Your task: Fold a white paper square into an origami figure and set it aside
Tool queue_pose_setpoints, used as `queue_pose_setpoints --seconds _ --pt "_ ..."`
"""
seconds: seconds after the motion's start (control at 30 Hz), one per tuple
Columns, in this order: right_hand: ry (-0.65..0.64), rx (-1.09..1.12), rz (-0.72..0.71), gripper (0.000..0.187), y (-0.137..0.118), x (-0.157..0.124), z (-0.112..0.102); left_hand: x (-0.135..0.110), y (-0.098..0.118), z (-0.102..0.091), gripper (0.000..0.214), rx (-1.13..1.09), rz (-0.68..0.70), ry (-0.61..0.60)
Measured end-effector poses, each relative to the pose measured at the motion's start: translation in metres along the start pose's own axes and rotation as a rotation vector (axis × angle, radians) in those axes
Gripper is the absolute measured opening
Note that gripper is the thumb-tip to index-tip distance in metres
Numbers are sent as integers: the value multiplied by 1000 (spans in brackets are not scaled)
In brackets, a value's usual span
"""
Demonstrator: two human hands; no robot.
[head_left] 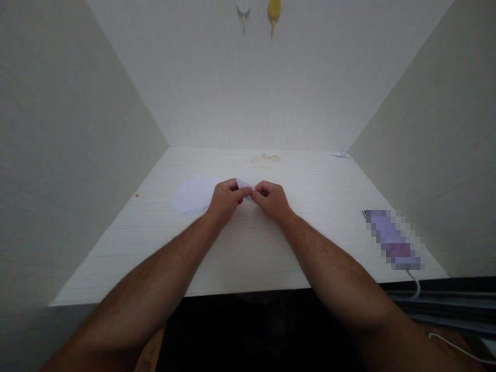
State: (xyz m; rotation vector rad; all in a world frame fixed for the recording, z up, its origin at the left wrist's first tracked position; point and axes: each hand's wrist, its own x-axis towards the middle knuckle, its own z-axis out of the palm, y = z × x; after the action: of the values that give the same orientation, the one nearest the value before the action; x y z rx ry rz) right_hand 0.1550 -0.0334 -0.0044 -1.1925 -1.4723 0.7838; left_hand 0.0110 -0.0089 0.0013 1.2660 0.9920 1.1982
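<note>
Both hands meet over the middle of the white tabletop (248, 248). Between them is a small piece of white paper (243, 184) that looks folded, with a pointed upper corner. My left hand (227, 197) is closed on the paper's left part, thumb laid along it. With thumb and fingertips, my right hand (271, 198) pinches the paper's right end. The fingers cover much of the paper, so its full shape is hidden. Left of my left hand, white paper sheets (194, 194) lie flat on the table, partly behind that hand.
Walls enclose the table at the left, back and right. A pixelated phone-like device (391, 240) with a white cable (414, 284) lies at the right. A small white item (341, 154) sits in the back right corner. Two hooks, white (243, 7) and yellow (274, 9), hang on the back wall.
</note>
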Motion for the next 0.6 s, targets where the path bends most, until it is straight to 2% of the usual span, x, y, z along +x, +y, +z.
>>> queue_pose_setpoints --seconds 0.33,0.5,0.6 --pt "0 -98 -33 26 -6 1 -4 -1 -3 2 16 -43 47 17" --pt "40 -127 -13 23 -3 2 -5 -1 -4 1 19 50 60 56" --pt "63 -81 25 24 0 3 -4 0 -4 -1 23 110 63 36"
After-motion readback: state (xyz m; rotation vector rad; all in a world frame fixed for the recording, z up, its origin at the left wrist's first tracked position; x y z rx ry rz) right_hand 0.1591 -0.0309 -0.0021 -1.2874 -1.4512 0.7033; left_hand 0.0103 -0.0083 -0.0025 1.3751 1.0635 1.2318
